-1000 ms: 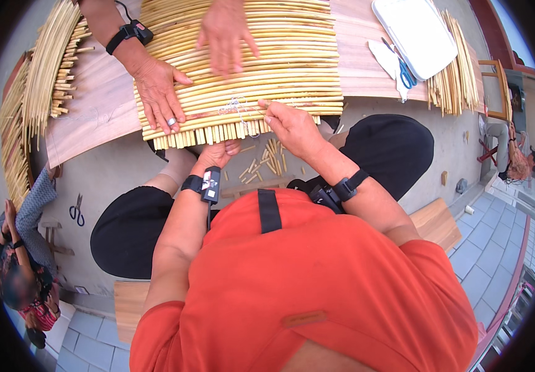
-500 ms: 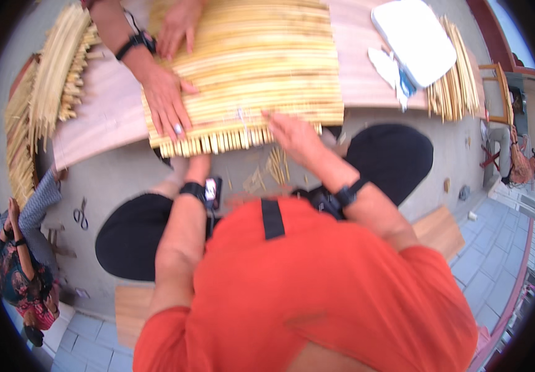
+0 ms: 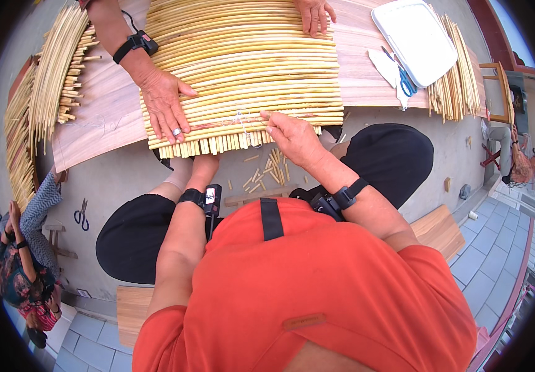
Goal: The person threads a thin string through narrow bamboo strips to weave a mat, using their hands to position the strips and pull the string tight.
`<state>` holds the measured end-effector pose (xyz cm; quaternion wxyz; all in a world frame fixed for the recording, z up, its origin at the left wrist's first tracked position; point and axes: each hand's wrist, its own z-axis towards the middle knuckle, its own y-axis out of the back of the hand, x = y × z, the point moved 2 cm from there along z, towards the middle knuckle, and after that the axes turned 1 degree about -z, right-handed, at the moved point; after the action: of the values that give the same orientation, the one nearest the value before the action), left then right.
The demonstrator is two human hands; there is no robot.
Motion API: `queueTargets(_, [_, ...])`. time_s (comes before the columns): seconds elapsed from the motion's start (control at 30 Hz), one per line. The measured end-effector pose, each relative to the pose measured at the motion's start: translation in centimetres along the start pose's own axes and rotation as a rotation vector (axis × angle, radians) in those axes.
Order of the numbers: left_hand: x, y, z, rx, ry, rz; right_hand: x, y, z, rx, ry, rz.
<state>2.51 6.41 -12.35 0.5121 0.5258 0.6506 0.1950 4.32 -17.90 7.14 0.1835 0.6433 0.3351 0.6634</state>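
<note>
Two people's hands on a stick mat

The mat (image 3: 243, 68), made of yellow sticks laid side by side and running left to right, lies on the table (image 3: 103, 118), its near edge reaching past the table's edge toward the wearer. A row of short pieces (image 3: 218, 144) shows along that near edge, pointing toward the wearer.

The wearer's left hand (image 3: 205, 165) reaches up beneath the near edge. Its fingers are hidden by the mat, so I cannot tell whether they are open or closed. The right hand (image 3: 292, 134) is at the near edge, right of the middle, fingers curled and thumb close to forefinger. Whether they pinch anything I cannot tell. White thread (image 3: 239, 118) lies in a loose tangle on the mat just left of those fingertips.

A co-worker's ringed hand (image 3: 165, 104) rests on the mat's left side near that edge, palm down, fingers extended. Their other hand (image 3: 315, 15) touches the far right part, fingers spread and pointing down.

On the table to the right are a white tray (image 3: 416, 40), blue scissors (image 3: 407, 85) beside it, and loose sticks (image 3: 459, 90). More sticks (image 3: 57, 71) are piled at the left. Cut bits (image 3: 272, 168) and dark scissors (image 3: 81, 215) lie on the floor (image 3: 115, 180).
</note>
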Motion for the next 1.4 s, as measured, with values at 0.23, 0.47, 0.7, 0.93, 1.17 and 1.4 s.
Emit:
queueTargets(0.23, [-0.1,1.1,-0.7,0.299,0.296,0.066,-0.1,0.0,0.0,-0.001,-0.009,0.006])
queueTargets(0.47, [-3.9,0.9,1.7,0.167,0.105,-1.906,-0.7,-0.2,-0.1,-0.063,0.033,-0.006])
queueTargets(0.7, [-0.7,0.4,0.3,0.028,-0.032,-0.303,-0.1,-0.4,0.0,-0.048,0.032,-0.001])
queueTargets(0.93, [3.7,-1.4,-0.5,0.058,0.261,0.093,0.0,-0.3,0.2,-0.053,0.046,0.002])
queueTargets(1.17, [-4.4,2.2,0.7,0.191,0.061,-1.703,0.0,0.0,0.1,-0.016,-0.008,0.018])
queueTargets(1.4, [1.8,-1.1,-0.2,0.147,0.07,-0.596,0.1,-0.2,0.2,-0.02,0.009,0.02])
